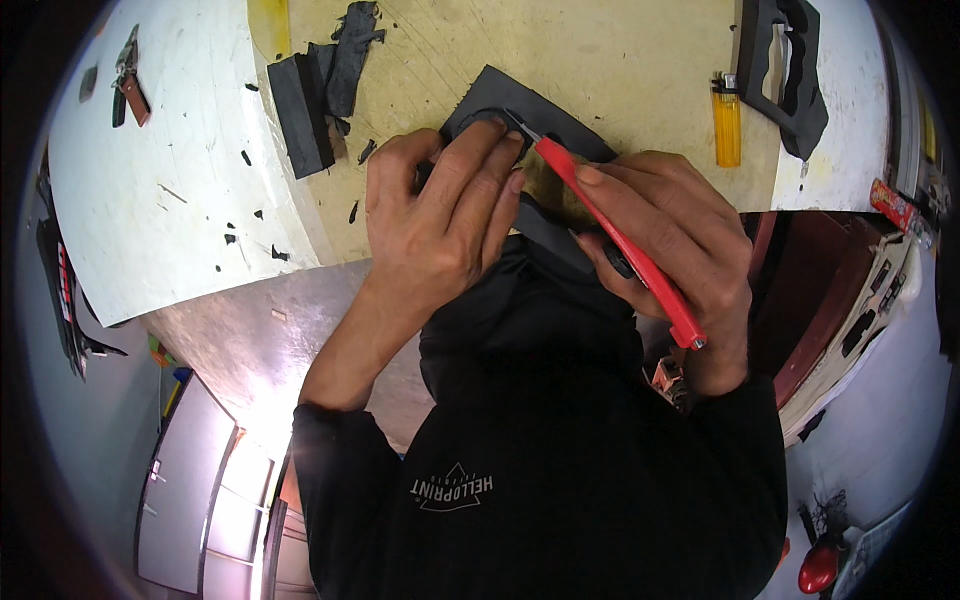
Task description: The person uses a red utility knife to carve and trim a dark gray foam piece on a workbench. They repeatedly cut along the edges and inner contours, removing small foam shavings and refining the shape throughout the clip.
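Note:
A dark, flat piece of black foam with a cut-out opening lies on the worn yellowish board in front of me. My left hand presses on its left part, with curled fingers gripping around the opening. In my right hand is a red utility knife, slanting up to the left. Its blade tip meets the foam beside my left fingertips. The foam's near strip runs below both hands, toward my black shirt. Parts of the foam are hidden under my fingers.
Black foam offcuts lie left of my hands, with small scraps on the white table. A folding tool rests at far left. At right are a yellow lighter and a black handle-shaped frame.

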### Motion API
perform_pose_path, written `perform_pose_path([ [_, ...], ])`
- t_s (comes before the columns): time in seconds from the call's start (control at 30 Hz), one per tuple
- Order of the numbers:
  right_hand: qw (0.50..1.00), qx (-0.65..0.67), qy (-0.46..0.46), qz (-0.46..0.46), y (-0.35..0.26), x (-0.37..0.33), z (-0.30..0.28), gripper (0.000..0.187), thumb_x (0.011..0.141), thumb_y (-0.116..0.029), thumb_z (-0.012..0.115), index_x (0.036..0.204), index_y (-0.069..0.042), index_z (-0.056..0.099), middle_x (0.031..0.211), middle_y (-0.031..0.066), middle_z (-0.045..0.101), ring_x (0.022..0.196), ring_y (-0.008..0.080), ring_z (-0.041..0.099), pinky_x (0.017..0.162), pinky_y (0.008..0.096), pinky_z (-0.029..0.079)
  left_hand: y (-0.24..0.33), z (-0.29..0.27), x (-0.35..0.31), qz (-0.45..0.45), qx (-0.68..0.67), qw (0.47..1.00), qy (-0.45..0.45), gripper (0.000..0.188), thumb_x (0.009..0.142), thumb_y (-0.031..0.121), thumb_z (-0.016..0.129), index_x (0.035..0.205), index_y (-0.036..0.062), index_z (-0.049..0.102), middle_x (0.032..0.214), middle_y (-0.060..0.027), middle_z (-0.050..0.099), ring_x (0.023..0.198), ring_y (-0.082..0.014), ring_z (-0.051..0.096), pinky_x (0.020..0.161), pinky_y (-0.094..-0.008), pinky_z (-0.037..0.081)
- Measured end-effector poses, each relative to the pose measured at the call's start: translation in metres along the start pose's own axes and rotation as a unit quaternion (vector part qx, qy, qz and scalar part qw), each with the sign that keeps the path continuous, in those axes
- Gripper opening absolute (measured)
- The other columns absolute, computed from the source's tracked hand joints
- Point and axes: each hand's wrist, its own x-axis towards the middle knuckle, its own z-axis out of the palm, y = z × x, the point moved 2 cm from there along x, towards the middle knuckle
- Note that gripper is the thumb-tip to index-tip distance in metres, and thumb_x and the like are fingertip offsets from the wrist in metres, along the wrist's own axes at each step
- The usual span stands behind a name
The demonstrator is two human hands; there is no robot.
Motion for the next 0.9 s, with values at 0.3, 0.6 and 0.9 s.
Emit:
perform_pose_path([
  [0.3,0.998,0.02,0.013,0.052,-0.014,-0.001,-0.003,0.054,0.073,-0.004,0.082,0.123,0.003,0.063,0.1,0.0195,0.071,0.087,0.03,0.07,0.076,0.0395,0.057,0.004,-0.006,0.001,-0.038,-0.034,0.999,-0.019,0.025,0.084,0.009,0.076,0.109,0.0059,0.073,0.117,-0.009,0.069,0.102,-0.0251,0.059,0.088,-0.0369,0.044],
  [0.6,0.836,0.505,0.161,0.141,0.0,-0.048,-0.007,0.107,0.073,-0.051,0.087,0.147,0.003,0.031,0.132,0.04,0.052,0.09,0.0356,0.071,0.07,0.0393,0.059,0.006,-0.014,-0.016,-0.069,-0.014,0.996,0.046,0.03,0.08,0.02,0.081,0.107,0.0069,0.076,0.118,-0.0131,0.068,0.108,-0.0305,0.059,0.1,-0.0439,0.046],
  [0.9,0.889,0.343,0.081,0.291,-0.012,-0.054,-0.004,0.051,0.089,-0.011,0.074,0.13,0.008,0.05,0.108,0.0236,0.067,0.085,0.0245,0.071,0.074,0.0302,0.057,0.004,-0.011,-0.016,-0.066,-0.059,0.995,0.042,0.028,0.079,0.013,0.082,0.105,0.0046,0.076,0.117,-0.0142,0.068,0.108,-0.0344,0.061,0.095,-0.0438,0.049],
])
